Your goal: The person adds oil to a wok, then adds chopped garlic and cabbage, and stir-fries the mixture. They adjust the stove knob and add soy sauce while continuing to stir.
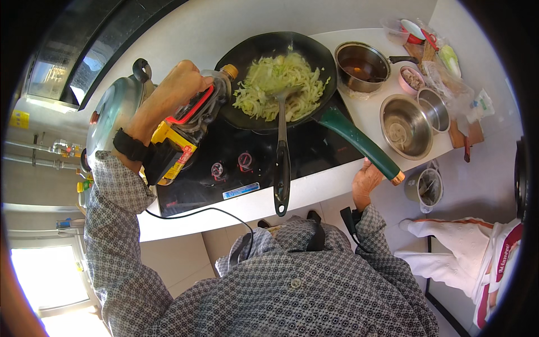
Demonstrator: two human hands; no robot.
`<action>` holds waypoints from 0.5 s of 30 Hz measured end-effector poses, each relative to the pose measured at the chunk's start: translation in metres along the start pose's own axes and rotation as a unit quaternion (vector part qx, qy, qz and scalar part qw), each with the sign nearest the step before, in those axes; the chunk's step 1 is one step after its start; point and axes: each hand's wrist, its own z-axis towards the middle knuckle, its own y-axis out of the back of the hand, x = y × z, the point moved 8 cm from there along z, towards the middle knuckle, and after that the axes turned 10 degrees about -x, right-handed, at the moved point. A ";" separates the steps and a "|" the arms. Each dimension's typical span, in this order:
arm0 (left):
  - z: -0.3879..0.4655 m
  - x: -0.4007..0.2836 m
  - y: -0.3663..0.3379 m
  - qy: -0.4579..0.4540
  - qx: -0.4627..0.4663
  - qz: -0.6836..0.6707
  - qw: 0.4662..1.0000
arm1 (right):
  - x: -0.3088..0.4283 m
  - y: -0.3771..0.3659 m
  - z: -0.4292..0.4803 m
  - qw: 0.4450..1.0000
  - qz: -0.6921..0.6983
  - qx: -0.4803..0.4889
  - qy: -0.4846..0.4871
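Note:
My left hand (185, 80) grips the red handle of a large plastic bottle (185, 139) of dark liquid, tilted with its yellow cap (230, 71) at the wok's left rim. Shredded cabbage (282, 84) lies in the black wok (236, 111) on the stove. A metal spatula (282, 139) rests with its head in the cabbage and its black handle over the cooktop. My right hand (367, 180) is at the counter's front edge, below the wok's green handle (358, 141); its fingers are partly hidden there, and whether it grips anything does not show.
Right of the wok stand a saucepan (363, 82) of brown liquid, a pink bowl (405, 90) of meat and steel bowls (406, 149). A lidded pot (113, 109) stands at left. A bin (423, 189) is below the counter. Another person's legs (450, 252) show at lower right.

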 end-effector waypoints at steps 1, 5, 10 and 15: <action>0.000 -0.001 -0.002 -0.006 0.013 0.018 1.000 | 0.001 0.000 0.000 1.000 0.003 0.002 -0.002; 0.000 -0.002 0.004 -0.018 -0.038 0.010 0.999 | 0.007 0.004 0.003 1.000 -0.011 0.003 -0.011; -0.001 -0.008 0.005 -0.050 -0.041 0.017 0.998 | 0.018 0.010 0.006 1.000 -0.007 -0.009 0.003; 0.000 -0.010 0.009 -0.045 -0.045 0.023 0.998 | 0.018 0.009 0.008 1.000 0.005 -0.008 -0.006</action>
